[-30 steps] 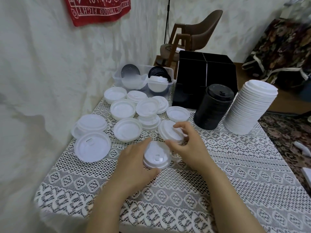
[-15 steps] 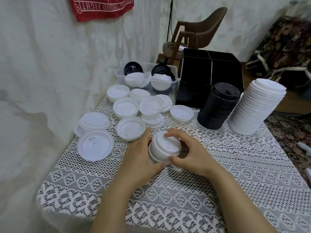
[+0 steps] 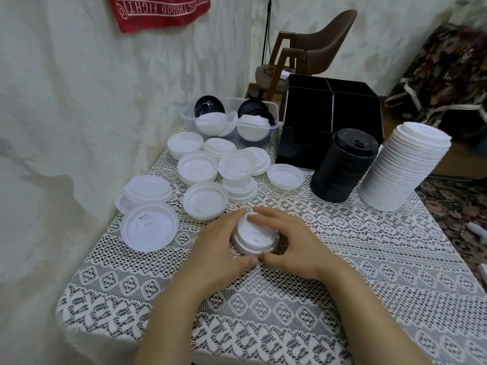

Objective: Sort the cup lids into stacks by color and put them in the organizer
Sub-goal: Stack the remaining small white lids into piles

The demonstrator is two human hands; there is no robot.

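White rough wall [image 3: 66,114] fills the left side and back, with a red banner [image 3: 160,11] with white lettering hung at the top. Table covered by a white lace tablecloth [image 3: 369,299] takes up the lower frame. Dark floral fabric [image 3: 453,69] sits at 2 o'clock off the table, patterned carpet [image 3: 453,204] below it. Brown chair [image 3: 319,46] stands at 12 o'clock behind the table.

On the table, counting from the hands: black organizer [image 3: 329,106] at 1 o'clock at the far edge, dividers visible on top. Tall white lid stack [image 3: 403,167] at 2 o'clock, leaning slightly. Black lid stack [image 3: 342,167] just left of it, in front of the organizer. Clear plastic bin [image 3: 232,119] at 12 o'clock, holding black and white lids. Loose white lids [image 3: 205,204] spread from 10 to 12 o'clock, some overlapping.

Small white lid stack [image 3: 255,238] rests on the cloth mid-table between both hands. Left hand [image 3: 218,254] curls round its left side, thumb at the near edge. Right hand [image 3: 297,248] grips the right side, fingers laid over the top lid.
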